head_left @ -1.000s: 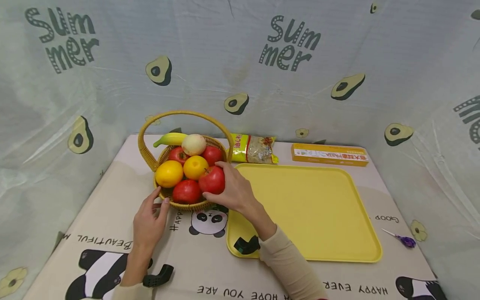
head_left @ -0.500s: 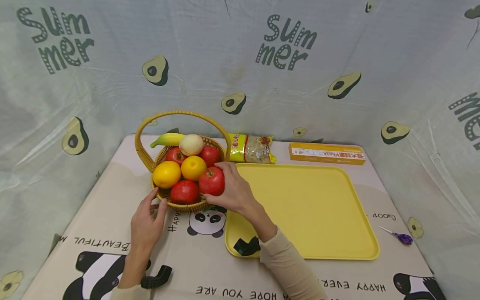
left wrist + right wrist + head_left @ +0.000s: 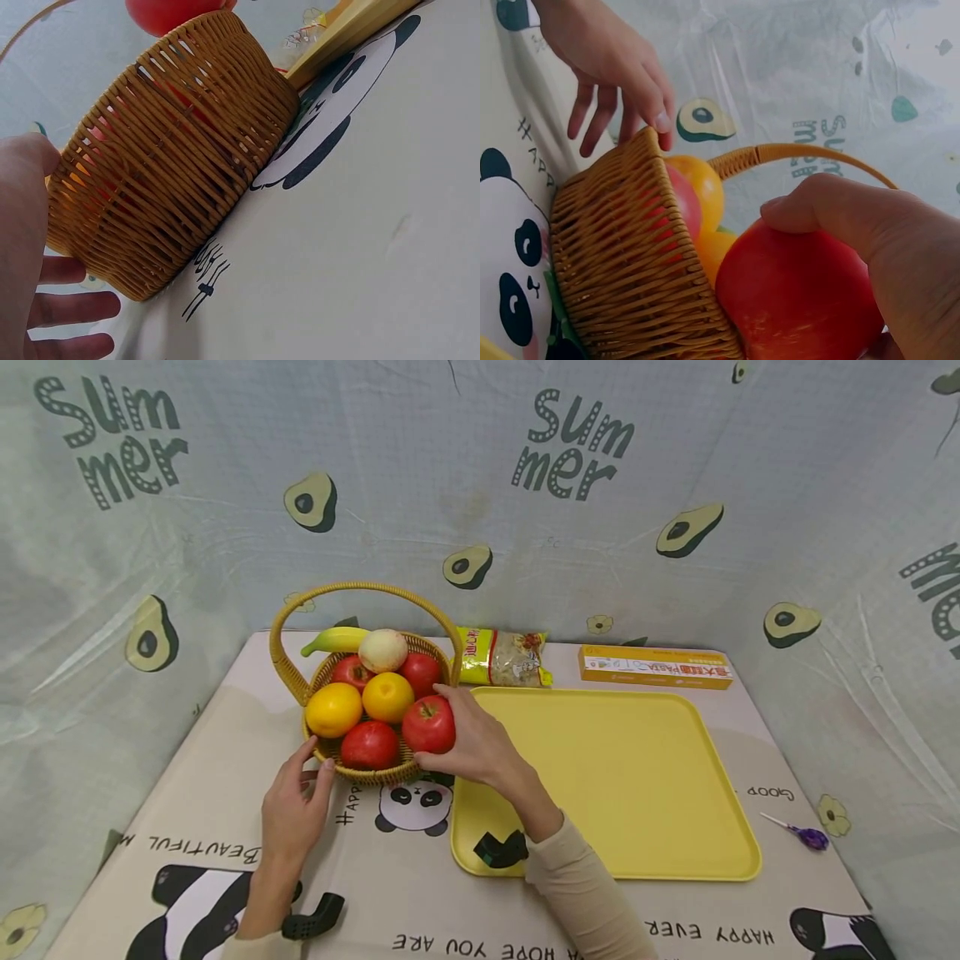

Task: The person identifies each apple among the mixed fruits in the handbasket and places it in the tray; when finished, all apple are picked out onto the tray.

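My right hand (image 3: 480, 739) grips a red apple (image 3: 429, 724) at the right front of the wicker basket (image 3: 386, 774). In the right wrist view the thumb lies over the apple (image 3: 795, 285), which overlaps the basket's rim. My left hand (image 3: 295, 802) is at the basket's front left, fingertips right at the rim, its fingers fairly straight beside the wicker in the left wrist view. Inside the basket are an orange (image 3: 387, 697), a yellow-orange fruit (image 3: 333, 710), a red fruit (image 3: 371, 745), other red fruits, a banana (image 3: 335, 640) and a pale round fruit (image 3: 383, 651).
A yellow tray (image 3: 607, 785) lies right of the basket, under my right forearm. Behind it are a yellow snack-like bag (image 3: 504, 657) and an orange pasta box (image 3: 655, 667). A purple-handled tool (image 3: 808, 837) lies at the right. The basket's tall handle (image 3: 363, 585) arches over the fruit.
My right hand has moved slightly right with the apple, away from the orange. My left hand stays at the basket's rim. The head view has shifted a little.
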Motion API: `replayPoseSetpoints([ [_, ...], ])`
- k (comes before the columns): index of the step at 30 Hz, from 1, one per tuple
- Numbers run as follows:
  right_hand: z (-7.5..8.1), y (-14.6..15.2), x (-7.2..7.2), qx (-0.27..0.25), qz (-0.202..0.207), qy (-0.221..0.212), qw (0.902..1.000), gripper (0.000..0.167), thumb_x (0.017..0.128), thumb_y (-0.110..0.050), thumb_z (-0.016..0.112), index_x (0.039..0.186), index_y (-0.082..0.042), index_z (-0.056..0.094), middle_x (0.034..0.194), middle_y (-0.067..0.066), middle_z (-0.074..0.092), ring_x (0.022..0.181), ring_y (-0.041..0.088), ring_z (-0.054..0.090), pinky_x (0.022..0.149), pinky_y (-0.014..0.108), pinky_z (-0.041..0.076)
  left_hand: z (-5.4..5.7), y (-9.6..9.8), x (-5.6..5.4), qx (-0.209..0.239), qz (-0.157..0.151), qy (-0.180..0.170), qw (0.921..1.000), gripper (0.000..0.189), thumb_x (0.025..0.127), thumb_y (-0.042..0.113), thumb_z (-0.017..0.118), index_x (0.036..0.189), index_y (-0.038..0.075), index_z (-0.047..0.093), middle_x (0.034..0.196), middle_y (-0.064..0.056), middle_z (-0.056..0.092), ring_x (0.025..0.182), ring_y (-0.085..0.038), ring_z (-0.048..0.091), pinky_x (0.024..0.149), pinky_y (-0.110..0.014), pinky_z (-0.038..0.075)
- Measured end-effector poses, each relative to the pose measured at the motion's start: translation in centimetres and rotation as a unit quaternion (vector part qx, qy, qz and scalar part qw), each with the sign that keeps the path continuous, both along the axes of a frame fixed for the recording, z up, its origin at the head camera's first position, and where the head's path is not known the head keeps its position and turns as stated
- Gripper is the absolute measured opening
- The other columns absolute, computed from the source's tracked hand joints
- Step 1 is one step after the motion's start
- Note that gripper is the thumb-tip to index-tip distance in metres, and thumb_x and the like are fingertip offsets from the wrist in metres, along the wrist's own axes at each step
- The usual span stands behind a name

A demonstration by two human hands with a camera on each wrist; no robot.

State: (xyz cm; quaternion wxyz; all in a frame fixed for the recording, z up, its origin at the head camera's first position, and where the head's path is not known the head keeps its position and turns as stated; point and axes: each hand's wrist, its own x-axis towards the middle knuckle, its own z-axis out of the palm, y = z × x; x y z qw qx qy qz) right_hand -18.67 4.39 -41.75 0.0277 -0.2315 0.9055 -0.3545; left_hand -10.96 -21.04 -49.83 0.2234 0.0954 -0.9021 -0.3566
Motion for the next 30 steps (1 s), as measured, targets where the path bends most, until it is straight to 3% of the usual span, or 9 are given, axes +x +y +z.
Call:
replayPoseSetpoints([
  [13, 0.3, 1.8, -0.8, -0.057, -0.004, -0.019, 0.9982, 0.089, 0.073, -0.032, 0.083, 0.148, -0.016, 0.037, 0.14, 0.006, 0.05, 0.123, 0.023, 0.055, 0.096, 0.043, 0.056, 0.1, 0.1, 0.0, -0.001, 0.001, 0.002, 1.0, 0.05, 0.102, 0.032, 0.054, 0.147, 0.012, 0.05, 0.143, -0.014, 0.058, 0.097, -0.033, 0.07, 0.09, -0.05, 0.055],
  [25, 0.2, 4.1, -2.2, -0.075, -0.043, -0.014, 0.9962, 0.091, 0.072, -0.028, 0.086, 0.147, -0.012, 0.038, 0.139, 0.009, 0.051, 0.124, 0.028, 0.055, 0.097, 0.048, 0.055, 0.0, 0.0, 0.0, -0.004, 0.003, 0.006, 1.0, 0.049, 0.101, 0.033, 0.056, 0.146, 0.013, 0.051, 0.142, -0.013, 0.06, 0.096, -0.031, 0.071, 0.086, -0.019, 0.047],
  [30, -0.5, 5.0, -3.1, -0.079, -0.068, -0.029, 0.9942, 0.091, 0.073, -0.026, 0.086, 0.148, -0.01, 0.037, 0.14, 0.011, 0.05, 0.126, 0.03, 0.054, 0.097, 0.049, 0.055, 0.1, 0.1, 0.0, -0.003, 0.003, 0.005, 1.0, 0.049, 0.101, 0.033, 0.055, 0.146, 0.013, 0.051, 0.142, -0.013, 0.059, 0.096, -0.032, 0.071, 0.087, -0.029, 0.051],
])
